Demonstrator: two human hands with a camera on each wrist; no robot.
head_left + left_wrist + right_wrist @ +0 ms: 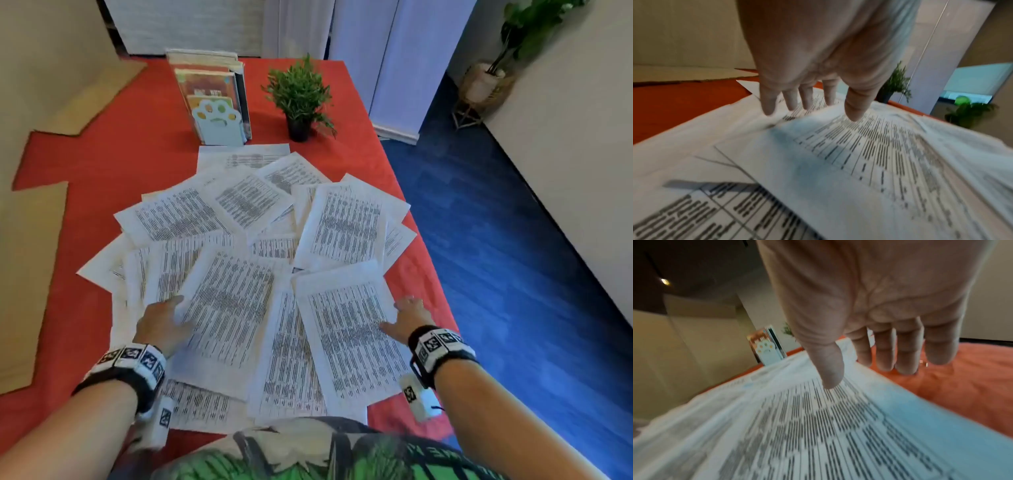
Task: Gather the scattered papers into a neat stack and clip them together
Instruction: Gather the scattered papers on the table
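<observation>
Red cloth-covered table fills frame centre. Glossy blue floor at right. Cream walls upper right and upper left. White curtain panels top centre. Tan cardboard sheets lie at left edge.

Papers cover the middle of the bench in overlapping sheets, edge to edge from near side to far. I see bare red cloth left of the spread and a narrower strip on the right, where the bench edge drops to blue floor. At the far end the book stand and potted plant stand upright just beyond the last sheets, a gap of cloth between them. Left grip and right grip sit at the spread's near flanks.
</observation>
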